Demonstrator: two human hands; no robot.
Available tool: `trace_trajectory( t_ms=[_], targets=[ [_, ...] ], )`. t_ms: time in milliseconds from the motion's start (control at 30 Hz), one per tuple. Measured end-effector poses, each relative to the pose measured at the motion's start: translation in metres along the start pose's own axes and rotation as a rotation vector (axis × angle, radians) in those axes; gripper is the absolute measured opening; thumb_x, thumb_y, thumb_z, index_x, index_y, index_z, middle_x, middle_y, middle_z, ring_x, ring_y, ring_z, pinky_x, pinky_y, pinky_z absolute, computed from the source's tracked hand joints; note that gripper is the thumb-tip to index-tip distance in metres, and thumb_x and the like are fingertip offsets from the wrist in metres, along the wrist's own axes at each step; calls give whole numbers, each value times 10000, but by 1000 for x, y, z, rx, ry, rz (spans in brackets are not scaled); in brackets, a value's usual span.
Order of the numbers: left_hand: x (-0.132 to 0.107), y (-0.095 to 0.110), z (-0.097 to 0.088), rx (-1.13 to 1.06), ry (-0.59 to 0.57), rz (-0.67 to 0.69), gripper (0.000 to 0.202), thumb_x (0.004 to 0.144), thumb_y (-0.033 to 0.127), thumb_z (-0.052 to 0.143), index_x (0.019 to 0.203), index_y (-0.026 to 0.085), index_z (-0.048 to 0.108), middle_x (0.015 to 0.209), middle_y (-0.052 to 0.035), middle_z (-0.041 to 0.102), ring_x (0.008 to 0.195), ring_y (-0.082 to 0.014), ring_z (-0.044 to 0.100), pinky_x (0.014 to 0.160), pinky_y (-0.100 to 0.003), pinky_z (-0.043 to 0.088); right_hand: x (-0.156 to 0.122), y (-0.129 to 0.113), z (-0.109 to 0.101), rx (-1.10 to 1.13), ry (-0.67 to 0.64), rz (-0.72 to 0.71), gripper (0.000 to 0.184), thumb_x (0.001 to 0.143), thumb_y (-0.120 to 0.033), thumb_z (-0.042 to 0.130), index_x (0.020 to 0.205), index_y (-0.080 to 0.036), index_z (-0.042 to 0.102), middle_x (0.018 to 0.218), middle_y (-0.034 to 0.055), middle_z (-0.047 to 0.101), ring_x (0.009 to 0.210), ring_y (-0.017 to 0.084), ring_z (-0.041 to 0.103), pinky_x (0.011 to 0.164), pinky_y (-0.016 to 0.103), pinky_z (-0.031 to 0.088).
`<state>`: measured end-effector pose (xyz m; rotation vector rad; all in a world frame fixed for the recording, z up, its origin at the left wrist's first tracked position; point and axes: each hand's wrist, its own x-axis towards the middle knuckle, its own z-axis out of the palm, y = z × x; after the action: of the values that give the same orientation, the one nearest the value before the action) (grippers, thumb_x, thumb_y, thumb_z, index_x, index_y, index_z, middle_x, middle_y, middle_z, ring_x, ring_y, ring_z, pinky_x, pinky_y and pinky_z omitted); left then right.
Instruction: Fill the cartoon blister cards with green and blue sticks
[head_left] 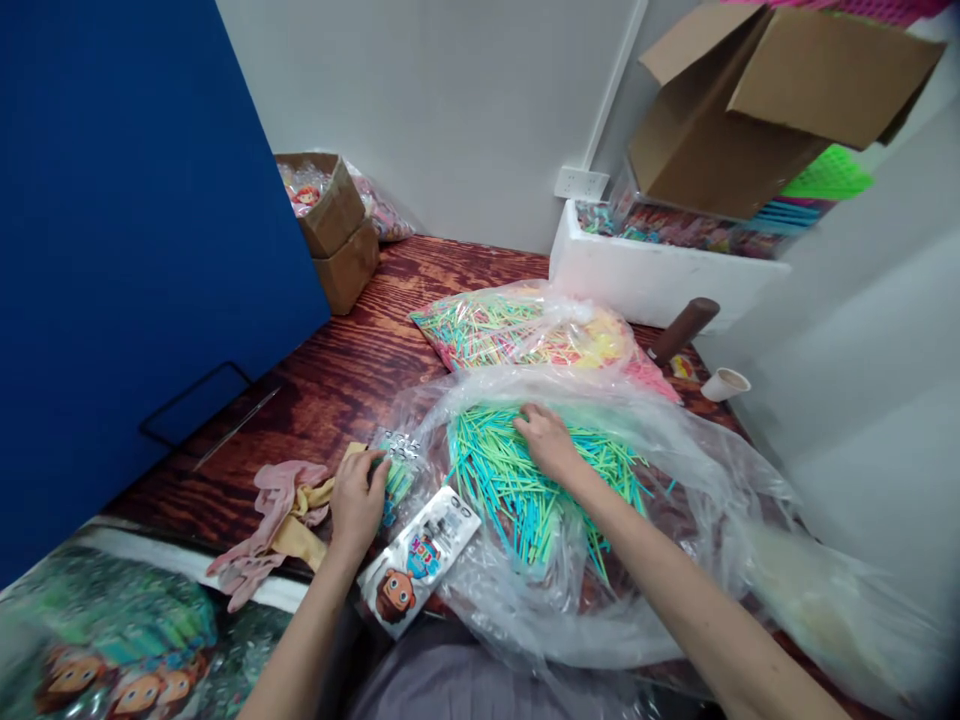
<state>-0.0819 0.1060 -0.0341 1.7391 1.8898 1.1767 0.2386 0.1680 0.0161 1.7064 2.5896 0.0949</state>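
Pink and yellow rubber gloves (277,515) lie at the left of the wooden worktop (337,370). Just beside them the left hand (358,500) is closed around a small clear packet (397,468) of sticks, above a cartoon-printed packet (420,560). To the right, the right hand (547,440) rests palm down, fingers bent, on green and blue sticks (517,495) heaped in an open clear bag (675,470); whether it grips any, I cannot tell.
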Motion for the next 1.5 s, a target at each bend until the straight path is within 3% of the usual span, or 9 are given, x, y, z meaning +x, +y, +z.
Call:
trace_trajectory(
  t_ms=[133, 400, 500, 600, 767, 967, 1133, 1300, 1500],
  targets=[
    [-2, 1, 3, 124, 24, 76, 261, 934, 374, 431, 940, 198, 623, 986, -92, 655, 980, -268, 580, 900, -414, 434, 0, 2, -9, -14, -34, -7, 243, 946, -102, 444, 1087, -145, 638, 1219, 162, 579, 1174, 263, 472, 1003, 359, 326],
    [4, 3, 1, 153, 31, 79, 322, 943, 396, 423, 1064, 169, 618, 1068, -115, 651, 1035, -277, 579, 930, -422, 436, 8, -10, -16, -15, -114, 225, 234, 859, -32, 473, 955, -114, 670, 977, 177, 688, 970, 279, 625, 851, 353, 397],
    [0, 2, -7, 140, 29, 78, 322, 939, 404, 438, 1058, 168, 622, 1073, -114, 648, 1044, -278, 580, 935, -419, 436, 7, -6, -20, -13, -142, 261, 211, 838, -30, 494, 878, -112, 684, 915, 186, 708, 925, 292, 655, 805, 355, 410],
    [-6, 5, -17, 123, 62, 76, 304, 937, 402, 454, 1049, 177, 627, 1068, -103, 649, 1042, -273, 584, 929, -413, 437, 3, -1, -24, -14, -127, 288, 250, 854, -34, 456, 940, -113, 677, 939, 185, 710, 936, 286, 661, 782, 338, 420],
    [-16, 21, -25, 68, 124, 95, 262, 936, 390, 481, 1030, 199, 634, 1062, -82, 655, 1048, -258, 589, 941, -398, 438, 13, -19, -19, 24, -88, 237, 297, 930, -85, 385, 1080, -142, 635, 1031, 143, 701, 984, 234, 642, 799, 294, 430],
    [-28, 35, -27, -51, 74, 100, 229, 929, 373, 507, 1013, 212, 647, 1057, -65, 652, 1044, -236, 598, 953, -371, 443, 33, -53, -1, 12, -70, 161, 307, 891, -46, 425, 1106, -32, 643, 1157, 265, 635, 1099, 314, 568, 910, 415, 401],
    [-35, 33, -35, -65, 84, 74, 226, 928, 363, 521, 1022, 210, 658, 1054, -63, 657, 1039, -232, 599, 947, -364, 441, 41, -64, 5, 1, -106, 109, 316, 853, -36, 470, 1100, -16, 666, 1180, 274, 640, 1133, 320, 550, 949, 437, 378],
    [-38, 35, -39, -72, 89, 85, 221, 930, 354, 523, 1021, 209, 662, 1066, -65, 653, 1048, -229, 598, 954, -361, 440, 39, -49, -9, 23, -137, 188, 296, 868, -28, 440, 1052, -4, 671, 1060, 260, 684, 1026, 308, 623, 883, 393, 412],
    [-39, 40, -37, -78, 74, 88, 215, 929, 353, 515, 1002, 212, 659, 1049, -63, 652, 1045, -234, 597, 945, -364, 446, 17, -12, -25, 141, -168, 270, 265, 941, -126, 417, 1054, -121, 656, 1039, 179, 708, 999, 254, 656, 784, 294, 415]
  ],
)
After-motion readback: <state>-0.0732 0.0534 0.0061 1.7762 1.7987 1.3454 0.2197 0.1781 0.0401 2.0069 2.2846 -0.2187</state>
